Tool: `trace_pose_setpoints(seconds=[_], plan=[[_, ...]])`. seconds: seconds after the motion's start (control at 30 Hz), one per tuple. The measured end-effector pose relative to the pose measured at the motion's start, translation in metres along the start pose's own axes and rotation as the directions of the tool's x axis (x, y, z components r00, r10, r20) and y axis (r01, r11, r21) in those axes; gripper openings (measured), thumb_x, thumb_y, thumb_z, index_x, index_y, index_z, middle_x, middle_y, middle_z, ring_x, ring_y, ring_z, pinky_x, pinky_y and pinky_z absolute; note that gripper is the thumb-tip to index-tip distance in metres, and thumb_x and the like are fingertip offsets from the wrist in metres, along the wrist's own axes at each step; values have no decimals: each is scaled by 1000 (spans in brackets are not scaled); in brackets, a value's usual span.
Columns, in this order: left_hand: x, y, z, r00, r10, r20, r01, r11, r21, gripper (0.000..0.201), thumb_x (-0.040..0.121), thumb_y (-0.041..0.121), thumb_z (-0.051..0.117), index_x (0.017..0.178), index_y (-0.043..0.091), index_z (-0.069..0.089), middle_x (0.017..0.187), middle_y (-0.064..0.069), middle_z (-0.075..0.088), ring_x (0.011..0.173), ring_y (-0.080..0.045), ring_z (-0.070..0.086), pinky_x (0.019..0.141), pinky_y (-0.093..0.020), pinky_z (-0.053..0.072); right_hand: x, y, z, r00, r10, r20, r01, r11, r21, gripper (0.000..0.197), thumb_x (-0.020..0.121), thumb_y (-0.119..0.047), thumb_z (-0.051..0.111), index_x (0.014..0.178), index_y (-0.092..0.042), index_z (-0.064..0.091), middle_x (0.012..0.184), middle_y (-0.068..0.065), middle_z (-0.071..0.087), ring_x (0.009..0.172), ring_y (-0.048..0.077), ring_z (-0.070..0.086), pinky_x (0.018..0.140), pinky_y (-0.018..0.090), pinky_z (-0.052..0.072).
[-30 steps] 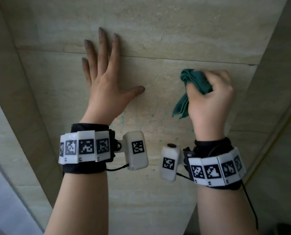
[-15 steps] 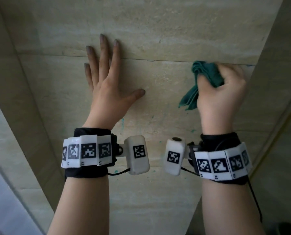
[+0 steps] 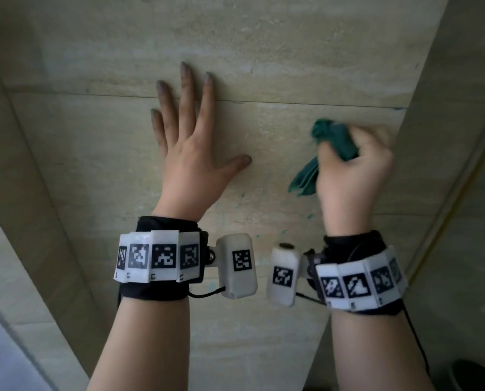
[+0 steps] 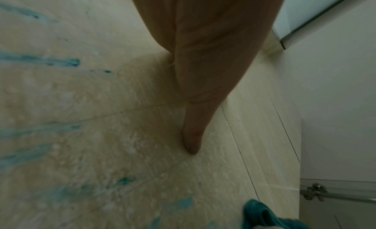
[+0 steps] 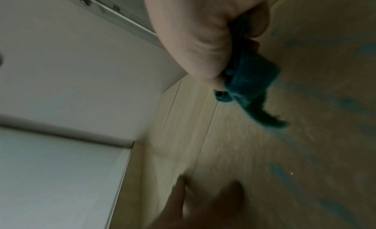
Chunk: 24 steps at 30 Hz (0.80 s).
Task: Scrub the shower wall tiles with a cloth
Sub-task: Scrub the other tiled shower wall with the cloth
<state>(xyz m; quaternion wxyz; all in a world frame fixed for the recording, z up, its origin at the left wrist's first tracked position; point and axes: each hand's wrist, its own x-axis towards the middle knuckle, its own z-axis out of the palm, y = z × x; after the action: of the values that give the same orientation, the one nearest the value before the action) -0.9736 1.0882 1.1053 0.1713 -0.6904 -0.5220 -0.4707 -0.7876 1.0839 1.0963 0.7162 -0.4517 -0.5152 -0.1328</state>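
Sliding back down the beige stone wall tiles (image 3: 292, 52), your right hand (image 3: 354, 176) grips the bunched teal cloth (image 3: 334, 142); your left hand (image 3: 196, 165) stays flat, fingers spread, pressing the tiles.

We're in a home bathroom, inside a tiled shower corner. Large beige stone-look wall tiles (image 3: 292, 46) fill the head view, with thin grout lines (image 3: 306, 104) running between them, and 2 side walls closing in left and right. Blue-green streaks (image 4: 61, 61) run down the tile in the left wrist view. There's a metal rail with a bracket (image 4: 315, 192) on a pale panel, the sort of fitting a shower screen has, and white wall beyond it.
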Motion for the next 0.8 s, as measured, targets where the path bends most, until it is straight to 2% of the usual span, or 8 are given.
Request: trace_pose_setpoints(seconds=[0.13,0.23,0.3,0.4,0.5,0.63,0.73,0.8], plan=[[0,2,1,1000,-6,-9,7,1000,6,112,77,47,72,154,18,-4,160,-10,-14,144,-37,-19,112,-42,-17,-16,-1,-2,963,-24,268,15,999,34,16,76,-6,70,92,-5,74,90,6,65,76,17,62,63,15,45],[-1,3,3,1000,-4,-9,4,1000,-1,111,77,46,72,154,18,-2,160,-10,-13,144,-37,-19,113,-43,-16,5,13,-9,996,44,73,-44,999,4,22,76,-12,68,96,-4,73,95,12,66,82,21,64,70,20,48],[-2,3,4,1000,0,-9,0,1000,4,111,77,46,72,154,19,-3,160,-9,-13,144,-36,-19,113,-43,-16,7,13,-11,999,44,-15,-44,998,-34,22,76,-11,68,96,-1,72,97,15,64,82,17,60,71,10,40],[-1,3,6,1000,-3,-14,4,1000,12,112,76,48,73,154,19,-3,160,-9,-13,144,-37,-19,113,-43,-17,-11,1,-4,990,-34,133,38,999,-22,16,75,-4,68,91,-1,72,92,13,62,77,12,55,66,6,37],[-1,4,6,1000,3,-16,-3,1000,15,112,76,50,72,154,19,-3,160,-10,-13,144,-38,-19,112,-43,-17,-18,-6,2,943,-86,322,75,996,47,10,76,-3,69,85,-5,73,84,7,61,70,14,56,60,15,44],[-4,-3,1,999,45,4,-45,999,8,109,76,48,73,154,20,1,161,-8,-10,145,-35,-17,113,-40,-15,8,-17,10,982,-99,158,88,993,74,13,77,-6,69,90,-4,73,87,6,59,73,4,50,61,3,35],[-6,-14,-4,996,92,17,-92,996,13,106,76,49,72,154,20,8,161,-7,-4,145,-32,-13,115,-39,-10,14,-39,24,950,-210,230,183,974,134,12,76,-5,66,86,-5,73,83,2,50,68,6,48,58,10,34],[-7,-19,-5,993,113,15,-114,993,30,104,75,53,69,154,18,11,161,-7,-1,146,-32,-10,116,-40,-7,9,-54,35,883,-307,355,271,951,149,11,75,-7,65,84,-7,72,82,4,53,67,17,54,60,27,45]])
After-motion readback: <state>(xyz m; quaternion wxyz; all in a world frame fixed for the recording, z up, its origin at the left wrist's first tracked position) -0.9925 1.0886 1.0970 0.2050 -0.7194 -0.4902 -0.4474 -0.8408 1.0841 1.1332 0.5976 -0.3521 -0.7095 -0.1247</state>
